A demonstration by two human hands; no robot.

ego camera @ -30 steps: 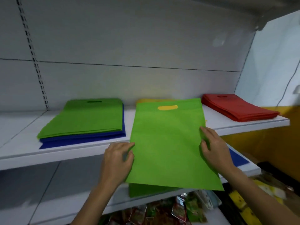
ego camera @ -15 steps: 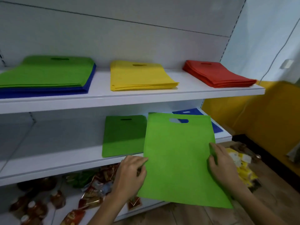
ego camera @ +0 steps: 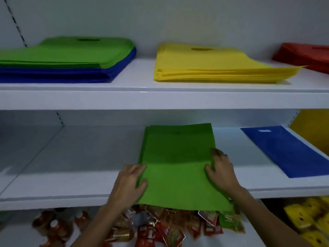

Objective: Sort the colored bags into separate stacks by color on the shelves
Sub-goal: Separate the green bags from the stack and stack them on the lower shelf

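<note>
**Green bag set down on the lower shelf**

Held flat by its two long edges, with the handle hole turned away toward the back wall: so lies the green bag (ego camera: 178, 166). Pinched on one edge by the left hand (ego camera: 128, 184), thumb on top and fingers curled at the side. Pinched the same way on the other edge by the right hand (ego camera: 222, 173). Gripped at both sides probably to keep the thin cloth smooth and square while it is lined up.

Rests between the two hands, mostly on the lower shelf (ego camera: 71, 175), with the near end hanging over the front lip by the wrists. Seems to lie on another green bag, to judge from a second green edge just beyond the left fingers. Put here, most likely, to build a green stack.

Further right of the right hand, well apart on the same shelf: a single blue bag (ego camera: 284, 150), kept separate by color.

Above the hands, on the upper shelf (ego camera: 142, 97):
- up and left, a green pile (ego camera: 71, 54) sitting directly on a blue pile (ego camera: 62, 73), so not yet separated
- just above the right hand, a yellow pile (ego camera: 213, 68)
- far right, a red pile (ego camera: 306, 56), cut by the frame

Below the wrists, blurred snack packets (ego camera: 169, 223).
</note>
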